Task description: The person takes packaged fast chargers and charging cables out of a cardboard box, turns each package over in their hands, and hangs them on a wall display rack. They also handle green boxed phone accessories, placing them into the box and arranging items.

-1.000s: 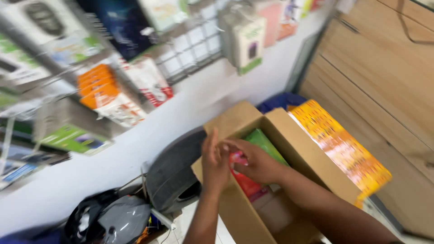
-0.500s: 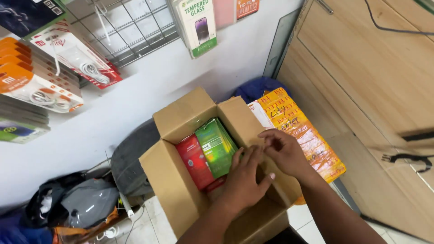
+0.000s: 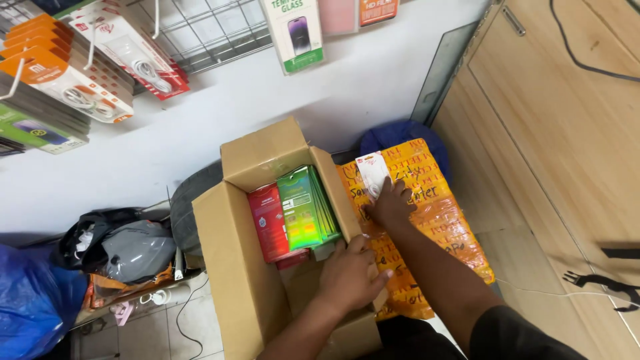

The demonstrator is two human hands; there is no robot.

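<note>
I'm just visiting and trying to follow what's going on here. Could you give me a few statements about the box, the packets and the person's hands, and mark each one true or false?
1. The cardboard box is open, its flaps folded out. True.
2. The right hand holds a small white packet over the orange parcel. True.
3. The left hand is up at the wire rack on the wall. False: it rests at the box's right wall, fingers on the rim.
4. The box holds only blue packets. False: green packets stand beside red ones.
5. The orange parcel lies inside the box. False: it lies outside, against the box's right side.
</note>
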